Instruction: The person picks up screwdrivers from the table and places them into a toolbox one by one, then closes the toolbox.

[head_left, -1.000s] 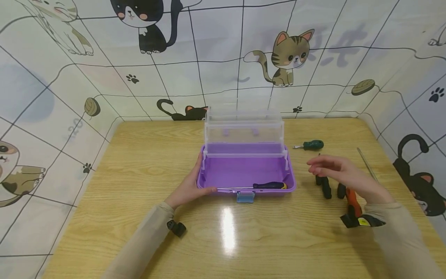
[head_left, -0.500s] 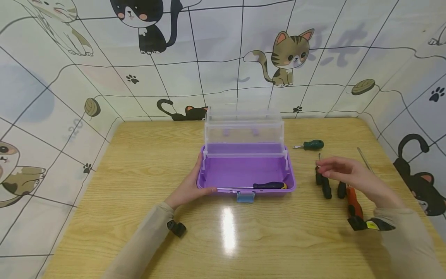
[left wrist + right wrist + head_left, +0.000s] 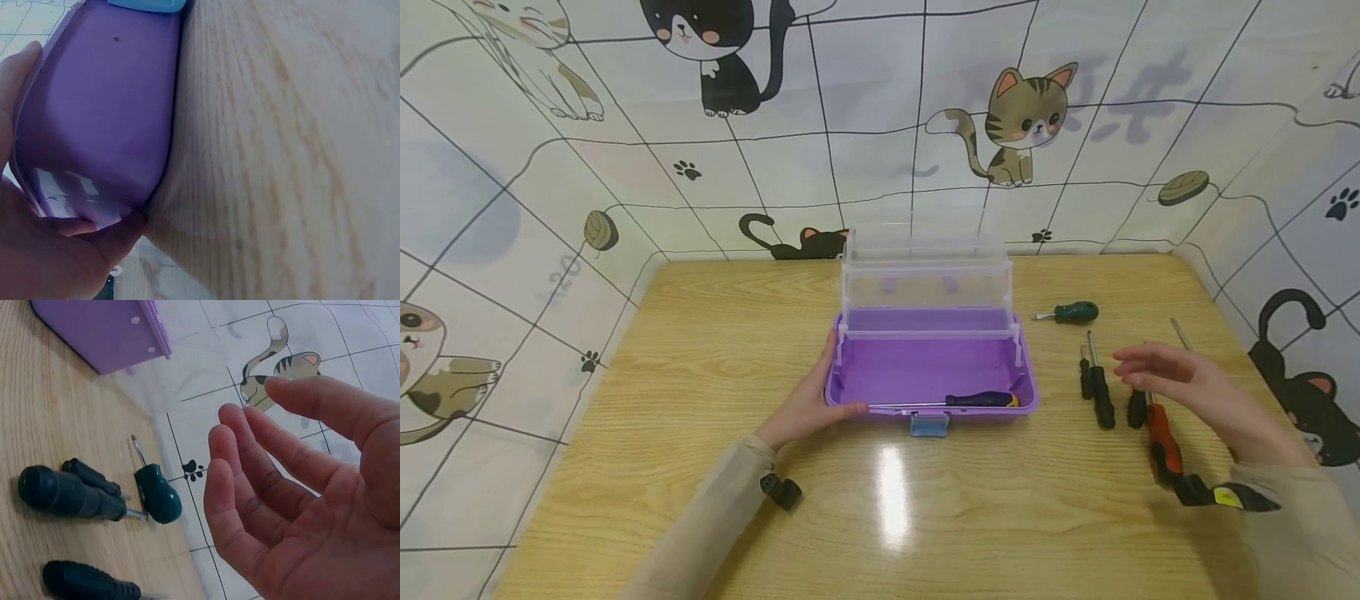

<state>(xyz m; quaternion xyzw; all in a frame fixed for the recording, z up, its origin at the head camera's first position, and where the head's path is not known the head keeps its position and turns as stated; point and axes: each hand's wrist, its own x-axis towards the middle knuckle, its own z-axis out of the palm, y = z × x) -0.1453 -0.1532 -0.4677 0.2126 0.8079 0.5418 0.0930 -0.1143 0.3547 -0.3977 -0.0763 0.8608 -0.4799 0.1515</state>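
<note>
A purple toolbox (image 3: 925,367) stands mid-table with its clear lid (image 3: 925,287) raised. Inside, along the front wall, lies a screwdriver (image 3: 981,399) with a dark blue and yellow handle. My left hand (image 3: 808,398) grips the box's left front corner; the left wrist view has the thumb at the rim and fingers curled around the end. Over the tools at the right hovers my right hand (image 3: 1180,387), holding nothing, fingers loosely bent. Below and beside it lie black-handled screwdrivers (image 3: 1101,396) and a red-and-black-handled screwdriver (image 3: 1163,437), partly hidden by the hand.
A short green screwdriver (image 3: 1077,312) lies behind the black ones, right of the box. A blue latch (image 3: 928,425) hangs from the box's front. Cat-printed sheeting (image 3: 880,167) walls the table's back and sides.
My right hand has drawn away to the right, from above the black screwdrivers toward the red-handled one, uncovering the black pair. The left hand and toolbox stay where they were.
</note>
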